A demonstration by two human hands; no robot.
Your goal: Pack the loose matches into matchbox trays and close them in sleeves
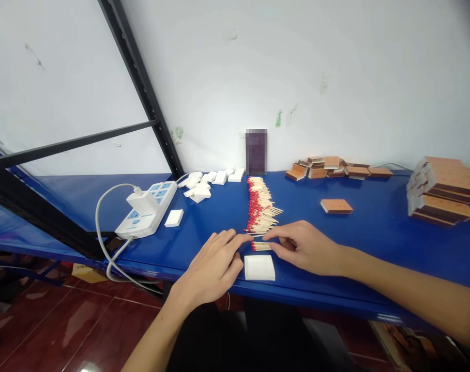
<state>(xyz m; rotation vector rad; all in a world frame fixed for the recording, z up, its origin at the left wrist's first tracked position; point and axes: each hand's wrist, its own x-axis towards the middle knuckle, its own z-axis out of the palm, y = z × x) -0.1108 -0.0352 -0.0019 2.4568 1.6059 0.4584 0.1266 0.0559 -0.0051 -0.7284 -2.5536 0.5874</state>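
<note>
A long pile of red-tipped matches (262, 204) lies on the blue table. Nearer the front edge is a small row of matches (261, 246), just behind an open white tray (259, 268). My left hand (218, 263) rests on the left, its index fingertip at the red end of a few loose matches between pile and row. From the right, my right hand (306, 248) reaches the plain ends, index finger at the loose matches and thumb by the small row. Both hands have their fingers apart, and neither grips anything visible.
White trays (199, 185) lie scattered at the back left, with one white tray (174, 218) beside a power strip (149, 209) and its cable. Orange matchboxes (331, 166) line the back right, one matchbox (336, 206) nearer, a stack (444, 188) far right. A black rack post stands left.
</note>
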